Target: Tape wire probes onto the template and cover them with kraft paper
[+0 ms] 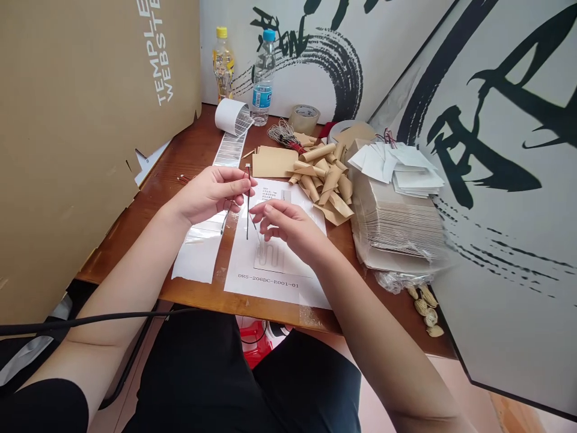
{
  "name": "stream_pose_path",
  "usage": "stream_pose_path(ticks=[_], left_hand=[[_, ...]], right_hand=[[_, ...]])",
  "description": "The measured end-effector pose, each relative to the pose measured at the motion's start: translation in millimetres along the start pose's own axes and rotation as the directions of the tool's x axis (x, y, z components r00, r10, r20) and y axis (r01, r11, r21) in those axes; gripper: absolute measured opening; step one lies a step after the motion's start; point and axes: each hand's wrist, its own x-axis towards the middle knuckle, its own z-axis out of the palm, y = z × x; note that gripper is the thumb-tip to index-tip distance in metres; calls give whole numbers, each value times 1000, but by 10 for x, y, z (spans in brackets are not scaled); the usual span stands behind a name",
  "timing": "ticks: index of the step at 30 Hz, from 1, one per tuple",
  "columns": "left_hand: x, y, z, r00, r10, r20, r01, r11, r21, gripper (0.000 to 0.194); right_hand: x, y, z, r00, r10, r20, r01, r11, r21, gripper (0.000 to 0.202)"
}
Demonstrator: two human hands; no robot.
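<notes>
Above the printed sheet (279, 285), my left hand (219, 191) pinches a thin dark wire (247, 210) with a small white connector at its top end. The wire hangs down between my two hands. Just right of it, my right hand (288, 225) has thumb and fingertips drawn together near the wire's lower part; whether they grip a thin strand is too small to make out. Under my left hand lies a strip of white labels (231, 150) that unrolls from a label roll (229, 116).
Rolled brown paper pieces (331, 180), flat brown paper (274, 162), tape (305, 119) and two bottles (264, 78) stand or lie behind. A stack of cardboard (396, 222) with white slips is right; peanut shells (426, 310) lie near the right edge. A big carton (90, 120) borders the left.
</notes>
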Motion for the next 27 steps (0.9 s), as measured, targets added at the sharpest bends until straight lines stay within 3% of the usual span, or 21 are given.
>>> stream_pose_path(ticks=[4, 13, 19, 23, 27], left_hand=[[13, -59, 45, 1000, -22, -6, 21, 1000, -23, 42], [-34, -9, -55, 998, 37, 51, -41, 997, 69, 37], [-57, 33, -142, 990, -42, 131, 45, 999, -21, 38], [-69, 30, -137, 981, -33, 192, 35, 999, -8, 36], [-71, 13, -101, 977, -31, 213, 26, 999, 30, 38]], right_hand=[[-27, -3, 61, 994, -21, 105, 23, 1000, -17, 31], [-28, 9, 39, 994, 64, 86, -70, 995, 67, 38], [-30, 42, 31, 984, 112, 138, -132, 980, 147, 36], [-35, 55, 61, 963, 155, 218, -200, 959, 200, 39], [-76, 41, 130, 936, 161, 312, -211, 969, 132, 41]])
